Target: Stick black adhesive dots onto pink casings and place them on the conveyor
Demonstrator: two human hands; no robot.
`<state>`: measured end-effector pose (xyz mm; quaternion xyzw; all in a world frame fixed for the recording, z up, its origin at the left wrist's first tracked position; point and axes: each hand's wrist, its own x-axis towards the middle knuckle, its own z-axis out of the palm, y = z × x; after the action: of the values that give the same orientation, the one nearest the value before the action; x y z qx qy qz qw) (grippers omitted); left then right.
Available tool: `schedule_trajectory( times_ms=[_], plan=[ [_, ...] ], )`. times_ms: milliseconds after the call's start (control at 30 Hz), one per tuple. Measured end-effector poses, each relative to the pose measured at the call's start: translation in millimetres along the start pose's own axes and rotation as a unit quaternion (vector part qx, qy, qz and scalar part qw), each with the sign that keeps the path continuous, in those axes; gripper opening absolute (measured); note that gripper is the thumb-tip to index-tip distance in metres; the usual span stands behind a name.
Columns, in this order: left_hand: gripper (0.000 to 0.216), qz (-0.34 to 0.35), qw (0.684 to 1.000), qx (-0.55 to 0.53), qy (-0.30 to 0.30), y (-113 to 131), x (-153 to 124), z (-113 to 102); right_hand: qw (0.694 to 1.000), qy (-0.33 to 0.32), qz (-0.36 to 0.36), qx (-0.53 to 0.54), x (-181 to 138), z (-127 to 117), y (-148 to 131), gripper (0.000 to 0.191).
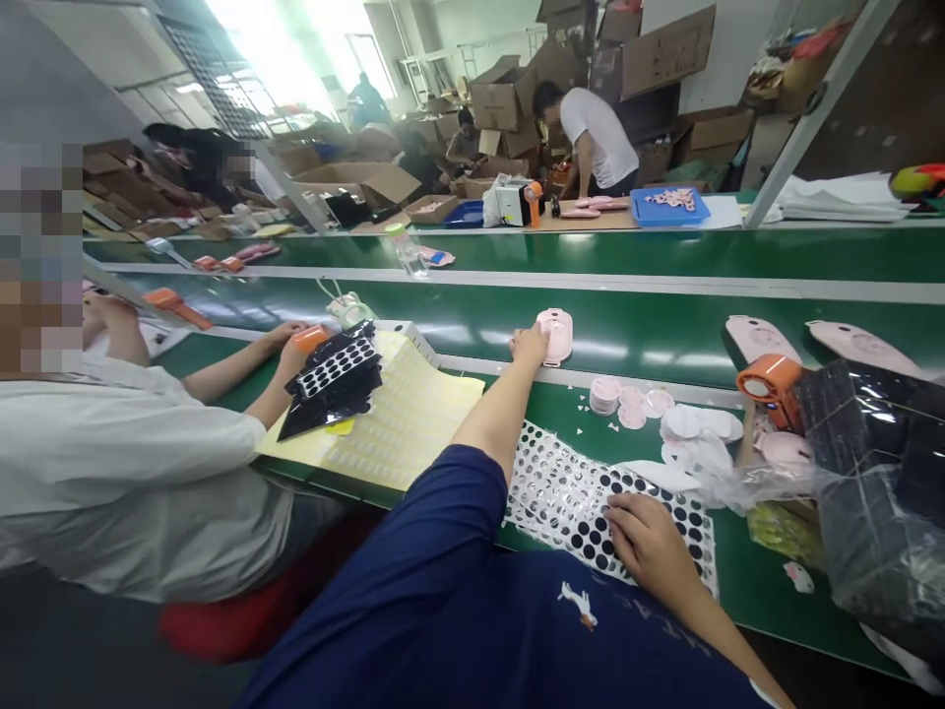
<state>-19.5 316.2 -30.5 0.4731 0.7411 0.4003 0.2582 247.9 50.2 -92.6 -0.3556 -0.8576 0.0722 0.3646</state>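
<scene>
My left hand (529,347) reaches forward, its fingers closed on the left edge of a pale pink plastic casing (559,340) lying on the green belt. Close to my body, my right hand (650,544) rests on a white sheet of round black stickers (591,537), fingers bent and drawn together at the dots. Whatever its fingertips may pinch is too small to make out. Many spots on the sheet's left part show no black dot. Beyond the sheet sit a stack of round pink discs (604,395) and loose discs (633,408).
An orange handheld fan (772,386) and a plastic-wrapped black box (871,443) stand at right. More pink casings (760,338) lie on the belt. At left, a co-worker's hand (295,359) holds an orange part beside yellow sticker sheets (413,414). A person (598,138) works across the line.
</scene>
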Motion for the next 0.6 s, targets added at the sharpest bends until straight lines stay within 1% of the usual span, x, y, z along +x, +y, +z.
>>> schedule_trajectory(
  times_ms=[67,133,200,267,333,367,400,433,467,500,533,567,600],
  plan=[
    [0.039,0.013,1.0,0.025,-0.009,6,5,-6,1.0,0.006,0.004,-0.002,1,-2,-2,0.018],
    [0.042,0.036,0.998,0.042,-0.028,11,5,-16,1.0,0.006,0.013,-0.002,2,-4,-4,0.018],
    [0.048,0.066,0.995,0.051,-0.06,11,-8,-28,1.0,0.003,0.027,0.009,2,-5,-5,0.018],
    [0.053,0.101,0.987,0.058,-0.108,0,-41,-43,0.997,0.012,0.047,0.054,1,-5,-5,0.018],
    [0.05,0.148,0.972,0.073,-0.164,-25,-92,-58,0.988,0.038,0.07,0.132,1,-6,-2,0.018],
    [0.046,0.221,0.949,0.11,-0.198,-41,-121,-64,0.981,0.054,0.081,0.166,1,-8,0,0.018],
    [0.043,0.295,0.918,0.134,-0.23,-58,-150,-69,0.975,0.07,0.094,0.188,3,-13,1,0.02],
    [0.043,0.36,0.881,0.151,-0.267,-75,-178,-72,0.97,0.087,0.104,0.202,6,-20,1,0.021],
    [0.043,0.406,0.846,0.172,-0.3,-91,-202,-72,0.965,0.106,0.104,0.215,11,-30,-1,0.023],
    [0.044,0.433,0.82,0.2,-0.315,-103,-223,-70,0.961,0.12,0.092,0.231,17,-44,-5,0.025],
    [0.046,0.446,0.804,0.23,-0.318,-112,-239,-67,0.956,0.129,0.069,0.255,23,-61,-12,0.026],
    [0.047,0.451,0.794,0.257,-0.317,-117,-250,-63,0.949,0.131,0.027,0.284,29,-80,-22,0.027],
    [0.048,0.448,0.79,0.279,-0.312,-119,-258,-58,0.95,0.105,-0.016,0.294,33,-100,-36,0.028]
  ],
)
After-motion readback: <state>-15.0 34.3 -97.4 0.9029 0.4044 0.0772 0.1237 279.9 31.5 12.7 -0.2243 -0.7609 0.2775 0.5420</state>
